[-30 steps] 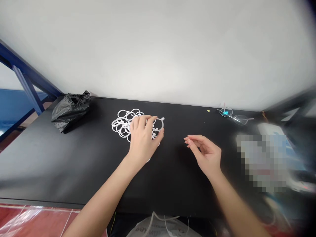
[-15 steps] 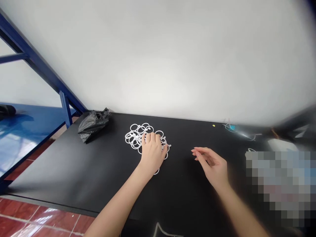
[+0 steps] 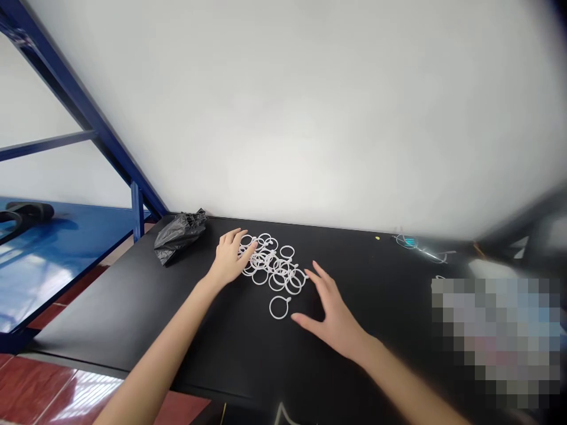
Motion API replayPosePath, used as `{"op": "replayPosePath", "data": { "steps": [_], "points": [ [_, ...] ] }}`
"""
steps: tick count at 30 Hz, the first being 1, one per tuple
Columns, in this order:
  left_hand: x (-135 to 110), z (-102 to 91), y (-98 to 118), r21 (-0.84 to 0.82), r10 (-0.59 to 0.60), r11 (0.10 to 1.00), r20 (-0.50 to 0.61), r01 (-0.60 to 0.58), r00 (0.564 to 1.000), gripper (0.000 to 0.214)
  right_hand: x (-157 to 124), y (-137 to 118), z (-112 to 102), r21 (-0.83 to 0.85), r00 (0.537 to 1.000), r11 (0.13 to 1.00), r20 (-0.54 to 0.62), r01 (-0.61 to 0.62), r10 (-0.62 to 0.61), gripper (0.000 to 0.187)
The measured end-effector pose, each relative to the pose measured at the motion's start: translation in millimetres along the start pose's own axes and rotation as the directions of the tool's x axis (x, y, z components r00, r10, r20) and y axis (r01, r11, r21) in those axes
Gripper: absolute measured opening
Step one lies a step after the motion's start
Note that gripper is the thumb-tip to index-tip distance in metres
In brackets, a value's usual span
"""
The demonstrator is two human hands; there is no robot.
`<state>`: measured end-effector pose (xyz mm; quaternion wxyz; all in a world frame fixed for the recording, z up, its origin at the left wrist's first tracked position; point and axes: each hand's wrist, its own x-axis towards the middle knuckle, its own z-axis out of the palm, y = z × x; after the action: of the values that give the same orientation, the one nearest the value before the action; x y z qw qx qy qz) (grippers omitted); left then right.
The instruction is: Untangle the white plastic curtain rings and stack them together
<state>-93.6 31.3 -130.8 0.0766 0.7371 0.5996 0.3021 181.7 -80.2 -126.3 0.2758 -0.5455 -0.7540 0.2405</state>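
A loose pile of white rings, each with a small tab, lies on the black tabletop. One separate ring rests just in front of the pile. My left hand is at the pile's left edge, fingers apart, its thumb over the nearest rings. On the other side my right hand is spread wide, thumb close to the separate ring and fingertips near the pile's right edge. Neither hand grips a ring.
A crumpled black plastic bag lies at the back left, beside a blue metal frame. Towards the back right are clear glasses-like items and a tiny yellow piece. A pixelated patch covers the right side.
My left hand has moved left off the middle of the pile, uncovering rings. My right hand has come left toward the pile, and its fingers have spread from a pinch.
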Motion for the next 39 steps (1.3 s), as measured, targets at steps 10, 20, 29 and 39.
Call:
{"op": "replayPosePath", "data": {
  "steps": [10, 20, 29, 39],
  "points": [
    [23, 20.3, -9, -0.187, 0.347, 0.936, 0.355, -0.298, 0.868, 0.068, 87, -16, 46, -0.300, 0.970, 0.946, 0.238, 0.124, -0.052, 0.121],
    [3, 37.8, 48, -0.251, 0.413, 0.904, 0.295, -0.347, 0.862, 0.053, 67, 18, 13, -0.220, 0.960, 0.947, 0.209, 0.234, -0.189, 0.100],
    [-38, 65.9, 129, -0.383, 0.319, 0.900, 0.258, -0.207, 0.912, 0.044, 4, 60, -36, -0.086, 0.979, 0.987, 0.168, 0.135, -0.120, 0.089],
    [-34, 51.4, 126, -0.567, 0.167, 0.819, 0.384, 0.090, 0.908, 0.045, -2, 65, -46, -0.001, 0.993, 0.998, 0.103, 0.066, -0.066, 0.081]
  ]
}}
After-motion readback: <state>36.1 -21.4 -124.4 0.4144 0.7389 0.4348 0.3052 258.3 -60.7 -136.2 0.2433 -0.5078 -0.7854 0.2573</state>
